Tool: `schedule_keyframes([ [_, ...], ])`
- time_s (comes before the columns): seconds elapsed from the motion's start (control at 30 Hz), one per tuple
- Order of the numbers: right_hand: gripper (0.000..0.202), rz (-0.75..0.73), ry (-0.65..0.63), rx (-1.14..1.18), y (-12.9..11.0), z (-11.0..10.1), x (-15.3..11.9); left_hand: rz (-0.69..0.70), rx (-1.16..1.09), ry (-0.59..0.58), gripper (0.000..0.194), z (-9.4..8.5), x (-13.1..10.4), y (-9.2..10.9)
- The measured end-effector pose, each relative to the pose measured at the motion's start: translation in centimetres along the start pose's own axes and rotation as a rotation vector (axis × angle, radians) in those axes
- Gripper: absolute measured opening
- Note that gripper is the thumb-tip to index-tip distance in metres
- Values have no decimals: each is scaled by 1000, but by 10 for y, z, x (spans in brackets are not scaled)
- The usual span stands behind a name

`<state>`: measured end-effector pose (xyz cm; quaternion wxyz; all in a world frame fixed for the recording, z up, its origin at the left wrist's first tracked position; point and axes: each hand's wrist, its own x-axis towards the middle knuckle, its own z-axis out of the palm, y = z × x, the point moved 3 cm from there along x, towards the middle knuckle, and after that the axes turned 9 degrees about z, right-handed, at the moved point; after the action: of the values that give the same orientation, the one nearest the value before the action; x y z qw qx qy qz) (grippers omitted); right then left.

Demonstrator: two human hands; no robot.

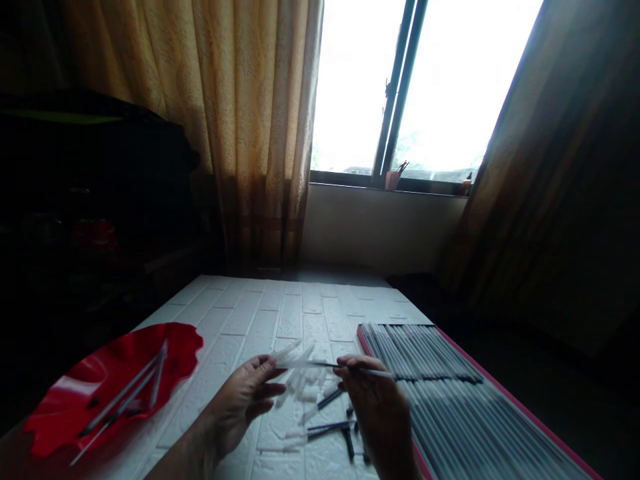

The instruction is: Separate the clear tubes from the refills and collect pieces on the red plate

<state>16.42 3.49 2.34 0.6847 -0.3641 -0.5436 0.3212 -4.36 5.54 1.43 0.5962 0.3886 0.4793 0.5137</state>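
Observation:
My left hand (245, 397) pinches a narrow translucent plastic sleeve (295, 364) between thumb and forefinger, its other fingers loosely curled. In my right hand (377, 407) is a slim pen-like stick (373, 371), its thin dark end pointing left. That end meets the sleeve's right end; blur hides whether it is inside. Beneath the hands lie several loose clear sleeves (305, 383), blurred, and dark pen-like pieces (327, 428) with small black caps (348, 441). To the right, a red-edged tray (364, 341) holds two rows of slim grey sticks (450, 407).
A red wavy-rimmed dish (65, 407) at the left holds several slim sticks (130, 393), one jutting over its near rim. The table has a white brick-patterned cover (240, 320). Behind are curtains (250, 133) and a window sill with a pink cup (393, 180).

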Motion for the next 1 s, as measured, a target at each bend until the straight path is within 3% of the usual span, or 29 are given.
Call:
schedule_keyframes([
  [0.13,21,223,-87,16,2,1,5,11,92,-208,50,10,-3,-6],
  [0.2,31,272,-160,-25,1,4,6,47,130,-256,51,12,-1,-8],
  [0.3,46,257,-181,-123,2,4,6,42,115,-245,52,9,3,-12],
  [0.43,57,158,-62,-183,2,-2,5,13,73,-191,57,7,9,-16],
  [0.63,42,15,-174,-429,2,6,-2,57,97,-208,53,12,10,-27],
  [0.7,42,57,-206,-411,3,9,-2,95,142,-237,50,14,10,-29],
  [0.83,34,244,-217,-163,8,6,5,149,233,-278,50,16,11,-28],
  [0.9,35,311,-149,-50,12,-2,11,250,345,-234,45,14,12,-23],
  [1.0,40,360,3,54,19,-15,22,537,667,-134,21,14,7,-13],
])
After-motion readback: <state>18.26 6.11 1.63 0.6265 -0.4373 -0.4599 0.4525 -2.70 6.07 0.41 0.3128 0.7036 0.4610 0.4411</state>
